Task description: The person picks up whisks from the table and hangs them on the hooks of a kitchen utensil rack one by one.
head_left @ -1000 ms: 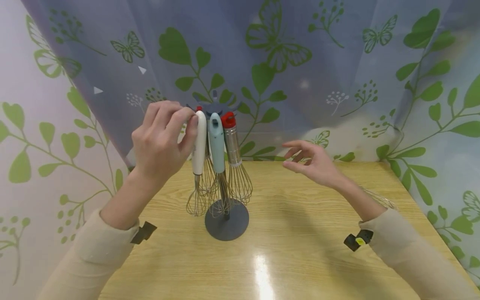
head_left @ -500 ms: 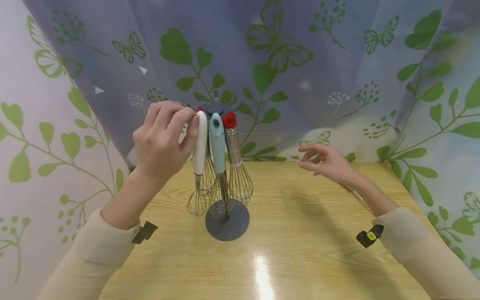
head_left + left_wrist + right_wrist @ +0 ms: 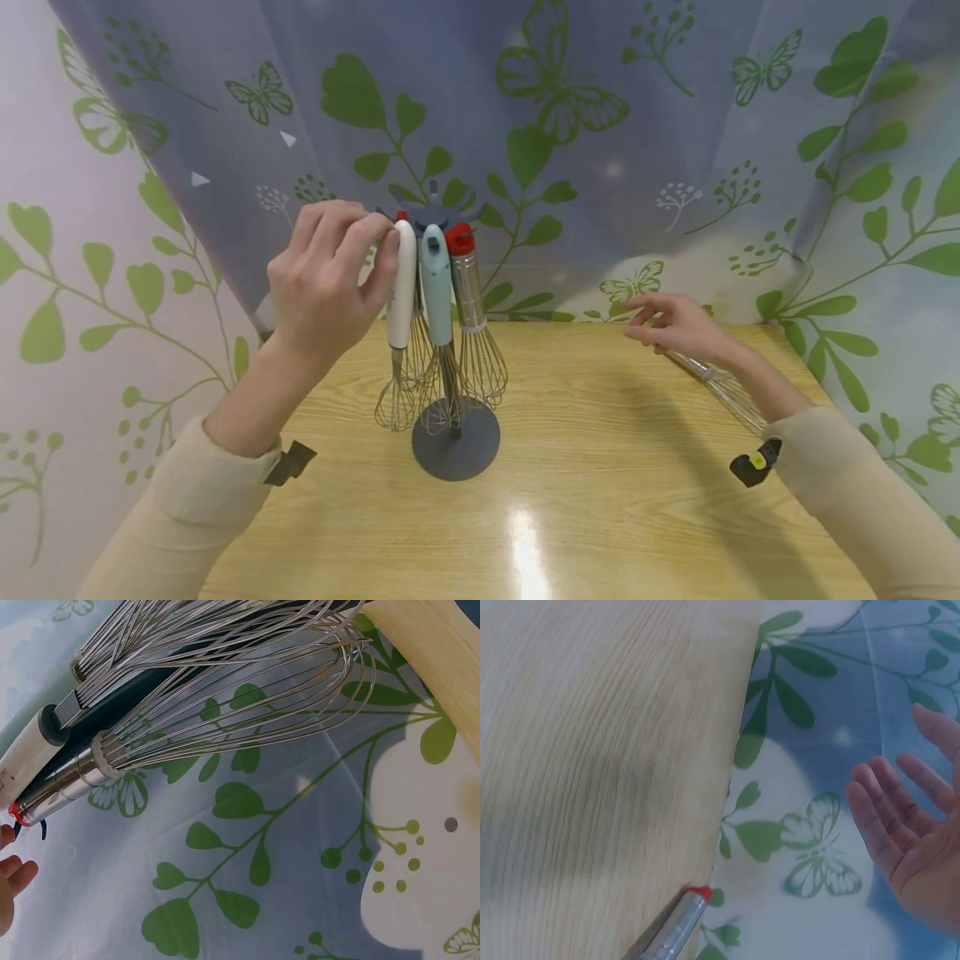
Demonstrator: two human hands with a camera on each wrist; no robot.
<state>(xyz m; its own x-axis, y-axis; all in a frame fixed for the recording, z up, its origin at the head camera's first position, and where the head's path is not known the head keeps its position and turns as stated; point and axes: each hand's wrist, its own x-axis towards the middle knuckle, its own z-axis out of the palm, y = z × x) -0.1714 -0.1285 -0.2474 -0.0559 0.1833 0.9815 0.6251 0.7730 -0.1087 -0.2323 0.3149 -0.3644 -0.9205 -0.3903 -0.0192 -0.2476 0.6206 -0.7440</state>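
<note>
My left hand (image 3: 322, 271) pinches the top of a white-handled whisk (image 3: 402, 292), which hangs upright on a dark stand (image 3: 456, 458). Beside it hang a pale blue-handled whisk (image 3: 437, 287) and a metal whisk with a red end (image 3: 468, 292). Behind the white handle another red tip shows. In the left wrist view, left fingers (image 3: 21, 876) appear at the edge, near a red-ended whisk (image 3: 64, 784). My right hand (image 3: 678, 325) hovers with loosely bent fingers, holding nothing. Below it lies a metal whisk (image 3: 723, 387); its red end shows in the right wrist view.
The wood-grain table (image 3: 570, 500) reaches back to a curtain (image 3: 600, 167) printed with leaves and butterflies. A similar patterned sheet (image 3: 900, 333) stands on the right side. Another covers the left side. The stand's hooks (image 3: 431, 212) spread at the top.
My right hand has moved right, away from the stand, and is now above the lying whisk, more of which shows. My left hand stays at the white handle.
</note>
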